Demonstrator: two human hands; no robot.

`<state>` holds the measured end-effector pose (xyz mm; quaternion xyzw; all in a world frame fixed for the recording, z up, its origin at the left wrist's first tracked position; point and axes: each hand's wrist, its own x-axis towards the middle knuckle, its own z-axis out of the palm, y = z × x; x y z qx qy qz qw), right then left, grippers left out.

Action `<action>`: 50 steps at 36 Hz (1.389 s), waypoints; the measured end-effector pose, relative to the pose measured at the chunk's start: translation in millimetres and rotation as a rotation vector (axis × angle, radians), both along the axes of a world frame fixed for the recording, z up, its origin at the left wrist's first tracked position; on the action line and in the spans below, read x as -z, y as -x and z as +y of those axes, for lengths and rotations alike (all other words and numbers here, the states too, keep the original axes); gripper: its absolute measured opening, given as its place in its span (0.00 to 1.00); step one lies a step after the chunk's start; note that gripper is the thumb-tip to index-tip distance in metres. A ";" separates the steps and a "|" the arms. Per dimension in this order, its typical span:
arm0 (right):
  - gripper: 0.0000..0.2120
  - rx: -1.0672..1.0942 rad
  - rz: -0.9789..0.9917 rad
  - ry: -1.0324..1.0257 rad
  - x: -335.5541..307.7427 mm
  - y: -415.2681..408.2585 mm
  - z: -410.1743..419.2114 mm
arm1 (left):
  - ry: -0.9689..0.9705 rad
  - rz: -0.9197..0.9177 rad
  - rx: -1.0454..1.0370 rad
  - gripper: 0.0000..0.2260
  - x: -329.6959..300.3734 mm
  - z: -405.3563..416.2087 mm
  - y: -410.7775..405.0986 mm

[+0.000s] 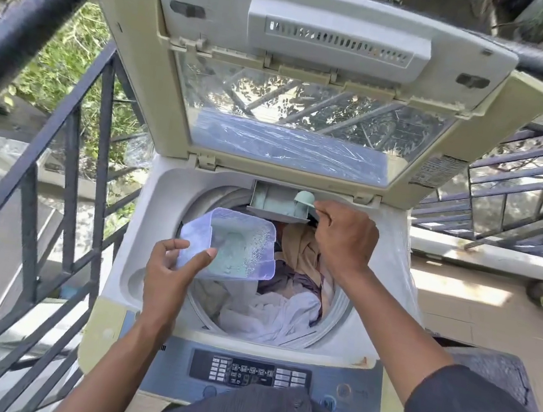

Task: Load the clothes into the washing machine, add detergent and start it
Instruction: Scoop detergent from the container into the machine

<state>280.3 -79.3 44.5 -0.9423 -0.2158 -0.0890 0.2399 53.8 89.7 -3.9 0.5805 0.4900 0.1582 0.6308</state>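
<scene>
washing machine [143, 223] on railed [49, 128] balcony; lid [300, 81] up

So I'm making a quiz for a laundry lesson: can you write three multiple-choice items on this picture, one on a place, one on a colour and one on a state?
1. Where is the scoop?
A. Lying on the control panel
B. Over the detergent drawer at the back of the tub opening
C. Inside the detergent box

2. What colour is the detergent box?
A. Translucent pale purple
B. Solid red
C. Black

3. What state is the washing machine lid in?
A. Shut flat
B. Removed and on the floor
C. Raised open

Answers:
1 B, the right hand holds the scoop by its handle over the detergent drawer.
2 A, the box gripped by the left hand is see-through lilac with pale powder inside.
3 C, the lid stands up behind the tub, and the clothes show in the drum.
</scene>
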 end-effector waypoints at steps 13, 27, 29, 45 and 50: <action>0.06 0.037 0.050 -0.195 -6.1 5.4 -2.6 | -0.006 0.019 0.009 0.28 -3.4 -1.3 -2.2; 0.05 -0.301 0.376 -0.075 21.9 66.7 -3.3 | -0.029 0.007 0.061 0.30 -12.0 -3.4 -0.6; 0.06 -0.321 0.265 -0.030 21.3 72.5 -2.3 | -0.044 -0.006 0.087 0.30 -16.4 -4.4 -0.9; 0.05 -0.257 0.569 -0.024 28.4 80.1 3.1 | -0.054 -0.051 0.149 0.32 -31.9 -15.2 -4.1; 0.05 -0.231 0.571 -0.022 25.4 79.1 -1.4 | -0.054 -0.037 0.154 0.32 -32.0 -16.9 -3.9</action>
